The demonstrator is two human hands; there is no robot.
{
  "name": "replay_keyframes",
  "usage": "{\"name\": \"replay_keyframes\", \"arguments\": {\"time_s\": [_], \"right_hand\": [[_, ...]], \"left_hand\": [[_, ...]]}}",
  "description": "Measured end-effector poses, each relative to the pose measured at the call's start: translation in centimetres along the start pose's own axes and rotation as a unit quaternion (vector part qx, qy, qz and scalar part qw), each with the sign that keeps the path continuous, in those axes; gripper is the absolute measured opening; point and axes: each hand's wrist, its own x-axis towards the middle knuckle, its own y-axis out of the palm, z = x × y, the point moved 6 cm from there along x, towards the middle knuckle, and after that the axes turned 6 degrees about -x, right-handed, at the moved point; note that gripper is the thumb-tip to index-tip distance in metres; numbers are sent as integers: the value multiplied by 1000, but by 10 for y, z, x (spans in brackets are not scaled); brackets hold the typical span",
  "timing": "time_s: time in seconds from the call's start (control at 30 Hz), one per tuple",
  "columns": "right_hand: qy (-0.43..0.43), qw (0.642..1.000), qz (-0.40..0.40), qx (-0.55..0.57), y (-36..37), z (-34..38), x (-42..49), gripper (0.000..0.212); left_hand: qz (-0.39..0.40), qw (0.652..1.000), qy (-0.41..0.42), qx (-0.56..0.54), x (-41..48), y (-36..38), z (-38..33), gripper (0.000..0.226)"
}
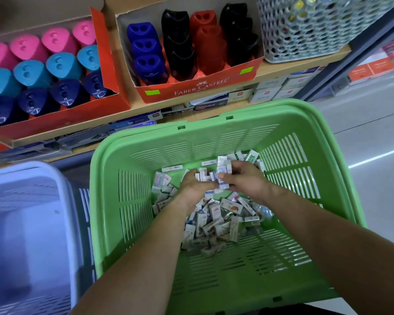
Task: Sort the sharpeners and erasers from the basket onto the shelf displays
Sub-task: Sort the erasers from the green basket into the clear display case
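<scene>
A green plastic basket point(127, 169) stands below the shelf with a heap of small wrapped erasers point(216, 221) in its bottom. Both my hands are down inside it. My left hand point(195, 184) cups several erasers. My right hand point(241, 178) grips several more and pinches one white-and-blue eraser point(222, 176) between thumb and fingers. On the wooden shelf point(275, 68) above, a red display box point(198, 87) holds blue, black and red sharpeners, and another red box point(62, 119) holds pink, teal and navy sharpeners.
A pale blue basket point(43, 178) stands to the left of the green one. A white mesh basket point(305, 35) sits at the shelf's right end. Boxed stationery point(271, 88) fills the lower shelf. Grey floor point(373, 137) lies to the right.
</scene>
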Motion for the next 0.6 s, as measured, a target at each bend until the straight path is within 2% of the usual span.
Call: {"name": "replay_keyframes", "arguments": {"time_s": [0.07,0.13,0.2,0.27,0.37,0.6], "right_hand": [[2,1000,5,-7,2,-1,1,18],[9,1000,5,-14,4,-4,3,23],[12,1000,0,-8,5,-6,5,34],[13,1000,2,4,5,-8,8,42],[5,1000,20,11,6,-5,7,33],[-5,999,44,-7,8,0,6,22]], "left_hand": [[-8,999,11,-40,3,-3,-1,46],[-7,997,5,-73,2,-6,-2,45],[4,995,2,-104,-1,-5,-3,53],[12,993,-4,-120,-1,-5,-1,71],[32,990,-9,-136,-5,-1,-3,69],[28,982,10,-187,-8,-1,-7,92]]}}
